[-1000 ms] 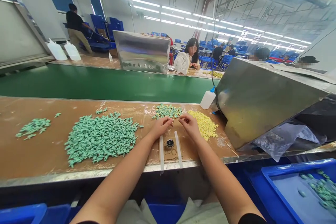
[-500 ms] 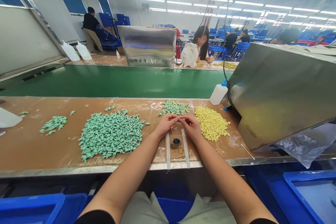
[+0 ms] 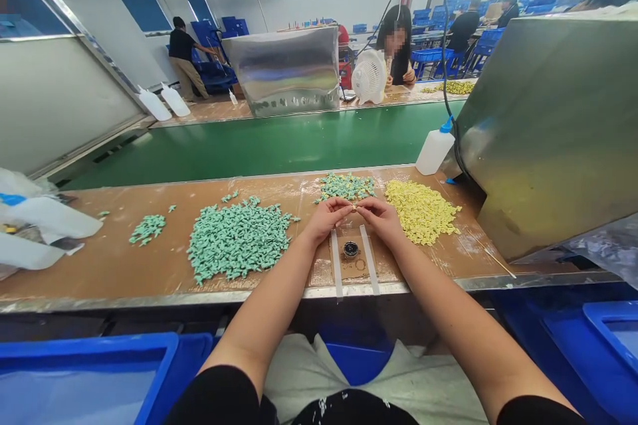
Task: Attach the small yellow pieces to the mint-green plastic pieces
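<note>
My left hand (image 3: 327, 218) and my right hand (image 3: 383, 216) meet fingertip to fingertip above the bench, both closed in a pinch. Between them shows a tiny yellowish piece (image 3: 354, 208); its exact shape is too small to make out. Just beyond the fingers lies a pile of mixed green and yellow pieces (image 3: 347, 186). To the right of my right hand is a heap of small yellow pieces (image 3: 421, 211). A larger heap of small green pieces (image 3: 239, 239) spreads left of my left forearm. Below the hands, a small round pot of dark liquid (image 3: 351, 250) stands between two white tape strips.
A white squeeze bottle (image 3: 434, 151) with a blue tip stands by the metal housing (image 3: 563, 133) at right. A green conveyor belt (image 3: 279, 139) runs behind the bench. A thin stick (image 3: 500, 263) lies right; blue bins (image 3: 172, 352) flank my lap. A person sits opposite near a white fan (image 3: 369, 77).
The camera view has shifted, so the bench sits higher and further right in the picture. My hands stay together at the same spot, and the yellowish piece now shows between the fingertips.
</note>
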The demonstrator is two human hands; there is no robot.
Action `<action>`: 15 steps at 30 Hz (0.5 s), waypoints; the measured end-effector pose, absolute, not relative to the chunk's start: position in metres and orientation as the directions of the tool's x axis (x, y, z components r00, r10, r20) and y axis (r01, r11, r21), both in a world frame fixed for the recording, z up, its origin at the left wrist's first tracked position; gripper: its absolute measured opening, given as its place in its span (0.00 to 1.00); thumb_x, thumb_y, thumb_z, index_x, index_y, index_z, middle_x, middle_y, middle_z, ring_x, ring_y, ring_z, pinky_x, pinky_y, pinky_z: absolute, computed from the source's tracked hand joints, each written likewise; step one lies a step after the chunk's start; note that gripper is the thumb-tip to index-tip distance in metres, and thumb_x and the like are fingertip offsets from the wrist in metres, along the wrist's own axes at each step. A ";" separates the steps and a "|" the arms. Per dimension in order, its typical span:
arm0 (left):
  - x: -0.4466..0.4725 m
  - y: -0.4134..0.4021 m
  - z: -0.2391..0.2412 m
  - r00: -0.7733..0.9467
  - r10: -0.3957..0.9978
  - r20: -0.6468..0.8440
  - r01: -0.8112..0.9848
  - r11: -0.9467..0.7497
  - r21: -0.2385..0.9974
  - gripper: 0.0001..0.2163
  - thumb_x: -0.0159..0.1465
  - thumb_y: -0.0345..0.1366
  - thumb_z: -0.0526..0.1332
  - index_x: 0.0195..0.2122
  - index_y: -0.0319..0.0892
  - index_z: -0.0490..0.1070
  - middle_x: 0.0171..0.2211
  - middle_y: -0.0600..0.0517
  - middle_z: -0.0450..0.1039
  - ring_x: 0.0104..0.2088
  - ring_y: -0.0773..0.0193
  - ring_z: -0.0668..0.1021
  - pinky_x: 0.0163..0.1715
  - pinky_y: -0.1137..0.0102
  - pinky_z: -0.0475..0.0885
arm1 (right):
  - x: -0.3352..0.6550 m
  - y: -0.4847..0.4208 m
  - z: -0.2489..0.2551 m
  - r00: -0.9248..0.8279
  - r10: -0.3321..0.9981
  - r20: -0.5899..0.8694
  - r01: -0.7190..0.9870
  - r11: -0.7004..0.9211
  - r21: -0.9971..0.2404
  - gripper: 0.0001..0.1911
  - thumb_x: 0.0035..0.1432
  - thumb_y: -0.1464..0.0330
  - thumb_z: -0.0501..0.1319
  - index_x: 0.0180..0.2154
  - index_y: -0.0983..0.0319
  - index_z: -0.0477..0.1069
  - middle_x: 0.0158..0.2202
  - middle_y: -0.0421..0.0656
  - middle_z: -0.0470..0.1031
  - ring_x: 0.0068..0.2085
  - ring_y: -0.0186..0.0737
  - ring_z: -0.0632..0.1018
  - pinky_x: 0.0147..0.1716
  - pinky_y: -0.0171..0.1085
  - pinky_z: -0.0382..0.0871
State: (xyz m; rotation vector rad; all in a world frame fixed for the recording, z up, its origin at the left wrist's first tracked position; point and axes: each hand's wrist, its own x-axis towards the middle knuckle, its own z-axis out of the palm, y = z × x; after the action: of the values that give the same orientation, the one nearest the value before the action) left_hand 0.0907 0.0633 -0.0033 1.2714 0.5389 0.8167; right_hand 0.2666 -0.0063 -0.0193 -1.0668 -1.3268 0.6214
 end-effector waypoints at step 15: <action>0.083 0.061 0.002 0.671 0.739 0.063 -0.195 0.094 0.976 0.22 0.51 0.48 0.78 0.37 0.37 0.76 0.20 0.59 0.66 0.18 0.77 0.62 0.21 0.74 0.51 | 0.268 -0.014 -0.013 0.115 0.790 0.602 0.336 0.540 -0.772 0.14 0.63 0.52 0.69 0.36 0.55 0.83 0.37 0.46 0.82 0.40 0.44 0.82 0.40 0.45 0.77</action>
State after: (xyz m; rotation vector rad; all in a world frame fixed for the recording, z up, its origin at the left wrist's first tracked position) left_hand 0.0835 0.0607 0.0016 1.3024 0.5173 0.7402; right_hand 0.2675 -0.0142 -0.0128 -1.0217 -1.4775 0.4367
